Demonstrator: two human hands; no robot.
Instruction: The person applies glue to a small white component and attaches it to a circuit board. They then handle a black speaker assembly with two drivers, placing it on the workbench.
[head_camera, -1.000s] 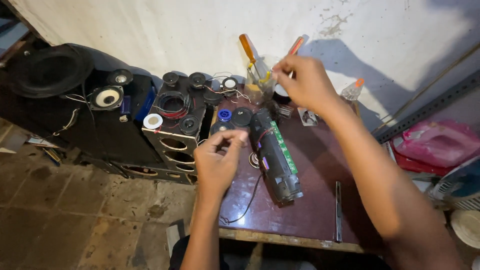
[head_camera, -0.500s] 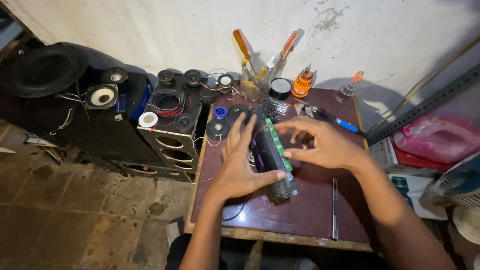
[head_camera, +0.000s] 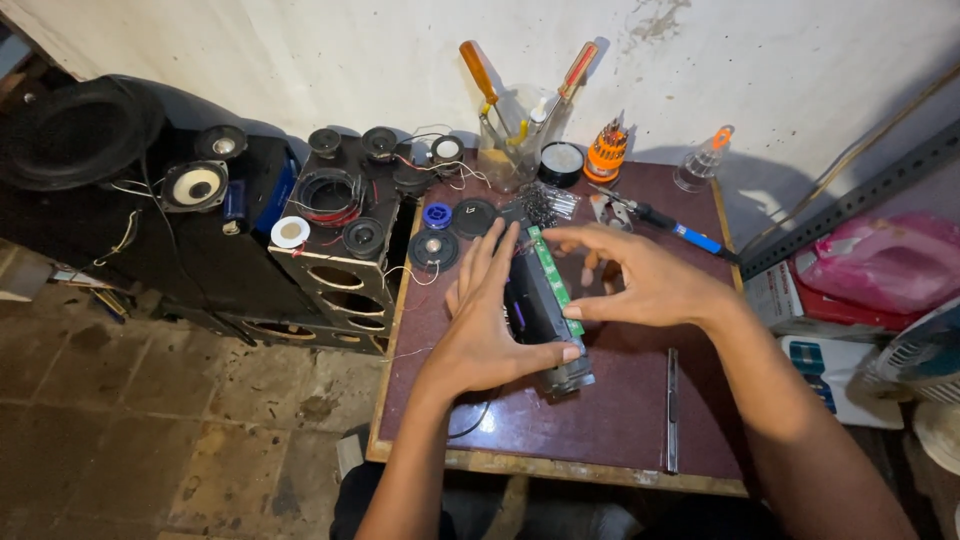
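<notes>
**Over the maroon bench: two hands bracket an opened black device**

Against the stained white wall (head_camera: 300, 60) stands a stack of black speaker cabinets (head_camera: 200, 250), loose round drivers lying on top; just right of them sits the small maroon wooden table (head_camera: 620, 420); on it lies the long black electronic device with a green circuit board along its edge (head_camera: 545, 310), roughly at the table's middle; its long axis runs from the far side toward the person, tilted slightly to the right at the near end.

The left hand (head_camera: 490, 320) lies on the device's left flank, palm against it, fingers spread and pointing away from the person, thumb reaching under the near end; the hand presses rather than clamps. The right hand (head_camera: 645, 285) hovers on the device's right, fingers apart and curved, fingertips near the green board; whether they touch it I cannot tell; the device thus sits between the two hands, the left one nearer.

Behind, a clear plastic jar holding orange-handled screwdrivers (head_camera: 515, 140) stands by the wall; right of it lies a blue-handled soldering iron (head_camera: 670, 225); smallest, a thin grey metal strip (head_camera: 672, 410) rests near the front edge.
</notes>
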